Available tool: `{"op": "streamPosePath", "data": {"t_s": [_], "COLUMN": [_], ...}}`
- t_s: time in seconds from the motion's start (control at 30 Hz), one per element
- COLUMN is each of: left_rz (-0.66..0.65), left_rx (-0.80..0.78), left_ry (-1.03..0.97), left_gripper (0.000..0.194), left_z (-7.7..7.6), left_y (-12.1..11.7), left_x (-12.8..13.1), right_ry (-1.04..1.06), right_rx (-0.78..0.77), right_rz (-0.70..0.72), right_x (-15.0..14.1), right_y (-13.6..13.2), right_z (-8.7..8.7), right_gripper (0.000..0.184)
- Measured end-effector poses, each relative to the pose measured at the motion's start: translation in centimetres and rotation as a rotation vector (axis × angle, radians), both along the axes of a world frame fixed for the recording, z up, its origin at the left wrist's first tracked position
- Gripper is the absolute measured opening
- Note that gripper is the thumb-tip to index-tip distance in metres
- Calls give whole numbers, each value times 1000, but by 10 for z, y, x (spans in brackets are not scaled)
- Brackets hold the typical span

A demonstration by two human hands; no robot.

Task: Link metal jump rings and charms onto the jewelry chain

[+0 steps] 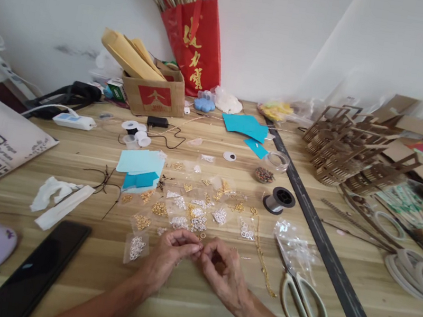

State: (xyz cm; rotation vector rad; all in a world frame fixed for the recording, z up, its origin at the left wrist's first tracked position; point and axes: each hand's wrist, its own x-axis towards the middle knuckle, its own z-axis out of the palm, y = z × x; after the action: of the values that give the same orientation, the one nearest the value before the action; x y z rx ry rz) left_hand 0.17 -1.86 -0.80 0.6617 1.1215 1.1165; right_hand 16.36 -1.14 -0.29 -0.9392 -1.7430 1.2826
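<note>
The left hand (173, 249) and the right hand (226, 270) meet low in the middle, just above the wooden surface (179, 314). On each hand, the thumb and pointing fingers are pinched shut at the tips, and the two pinches almost touch. A tiny bit seems to sit right where they meet, but it is too small to tell what it is or which hand has it.

Just past the hands are lots of little clear bags. A bag of silver beads (199, 223) is near the fingertips. A bag of silver bits (136, 247) lies left of the left hand, with a bag of gold bits (141, 221) behind it.

To the right of the right hand, a gold chain (260, 252) lies in a long line. Next come scissors (296, 298) with white handles, and a spool of silver wire (279, 200) sits farther back. A black phone (45, 266) lies on the left side.
</note>
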Motion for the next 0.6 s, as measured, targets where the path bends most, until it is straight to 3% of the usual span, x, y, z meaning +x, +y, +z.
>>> {"op": "streamPosePath", "data": {"t_s": [0.2, 0.6], "left_rz": [-6, 0], "left_rx": [-3, -4], "left_ry": [-55, -79], "left_gripper": [20, 19], "left_z": [-5, 4], "left_y": [0, 1], "left_x": [-1, 0], "right_ry": [-16, -45], "right_rx": [19, 8], "right_rz": [2, -14], "right_x": [1, 2], "right_y": [1, -1], "right_z": [0, -5], "right_gripper": [22, 19]}}
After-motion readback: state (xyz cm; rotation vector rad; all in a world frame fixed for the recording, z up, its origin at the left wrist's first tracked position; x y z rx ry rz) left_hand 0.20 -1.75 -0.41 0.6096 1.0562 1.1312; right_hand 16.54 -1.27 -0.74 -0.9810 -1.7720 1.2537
